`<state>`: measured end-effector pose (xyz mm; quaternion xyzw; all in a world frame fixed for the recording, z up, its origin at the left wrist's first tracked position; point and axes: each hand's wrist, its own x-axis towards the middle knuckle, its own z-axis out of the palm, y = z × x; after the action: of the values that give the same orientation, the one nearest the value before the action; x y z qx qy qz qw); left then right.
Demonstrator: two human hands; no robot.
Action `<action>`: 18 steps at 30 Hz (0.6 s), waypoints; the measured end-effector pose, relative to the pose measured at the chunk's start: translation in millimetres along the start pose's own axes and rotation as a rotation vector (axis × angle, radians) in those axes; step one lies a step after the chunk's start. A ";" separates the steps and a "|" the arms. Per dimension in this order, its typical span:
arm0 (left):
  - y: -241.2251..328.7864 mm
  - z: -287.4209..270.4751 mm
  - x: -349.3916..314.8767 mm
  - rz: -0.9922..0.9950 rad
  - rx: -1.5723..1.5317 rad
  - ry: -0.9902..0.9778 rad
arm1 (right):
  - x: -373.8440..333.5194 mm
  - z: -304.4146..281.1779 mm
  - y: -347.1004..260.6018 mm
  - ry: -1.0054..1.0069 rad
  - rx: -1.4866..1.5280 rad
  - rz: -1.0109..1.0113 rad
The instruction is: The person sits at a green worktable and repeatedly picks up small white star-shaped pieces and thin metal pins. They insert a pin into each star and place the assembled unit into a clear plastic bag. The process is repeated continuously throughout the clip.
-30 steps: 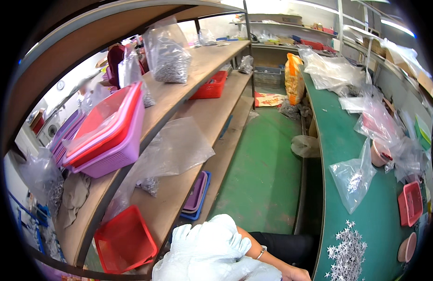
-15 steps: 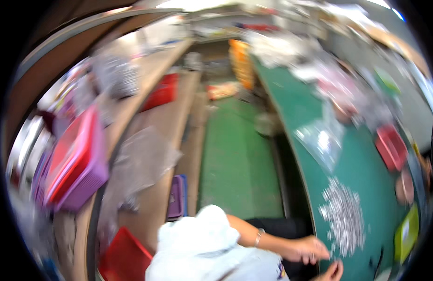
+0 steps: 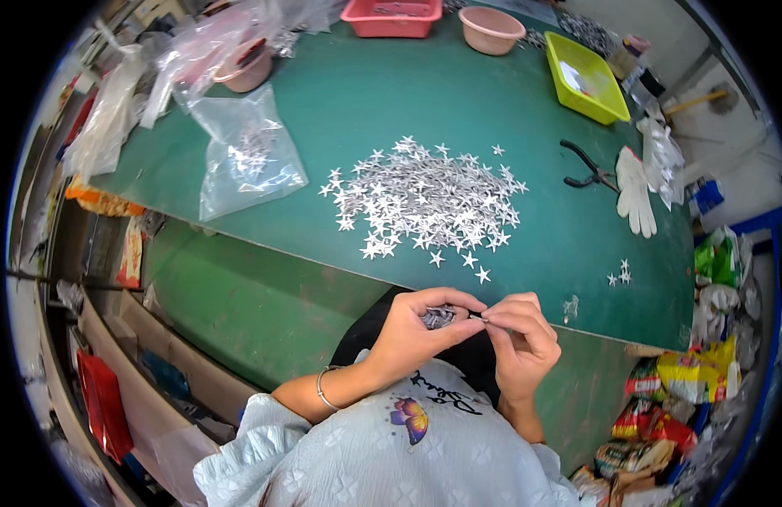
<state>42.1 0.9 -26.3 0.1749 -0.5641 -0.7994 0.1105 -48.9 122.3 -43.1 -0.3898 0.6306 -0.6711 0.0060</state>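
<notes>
A wide pile of small silver star-shaped metal pieces lies on the green tabletop just beyond my hands. My left hand is curled around several silver stars that show in its palm. Its thumb and forefinger meet the fingertips of my right hand at the table's near edge. Between those fingertips is a small piece, mostly covered, likely one of the stars. My right hand is closed in a pinch on it.
A clear plastic bag with some stars lies left of the pile. Pliers and a white glove are at right, near a few loose stars. Behind stand a red tray, pink bowl and yellow-green tray.
The view has swung right from the aisle to the table, so the pile now sits ahead. Both hands stay close together; their earlier grip is blurred.
</notes>
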 end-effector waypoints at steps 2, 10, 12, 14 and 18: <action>0.3 -4.7 4.0 0.041 0.082 0.021 | 1.1 2.6 2.3 -0.021 -0.027 -0.009; -15.3 -25.6 20.5 0.548 0.352 0.067 | 12.6 23.9 0.0 0.130 0.106 0.241; -16.3 -31.0 23.8 0.704 0.482 0.061 | 14.6 18.5 5.1 0.004 0.094 0.186; -16.7 -37.1 30.1 0.830 0.566 0.035 | 15.1 15.1 9.1 -0.061 0.108 0.181; -18.6 -39.4 37.6 0.896 0.620 -0.012 | 15.3 11.0 12.4 -0.062 0.171 0.234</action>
<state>24.0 -40.9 -61.6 -0.0630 -0.7932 -0.4713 0.3803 -59.7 102.9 -46.9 -0.3323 0.6119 -0.7046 0.1368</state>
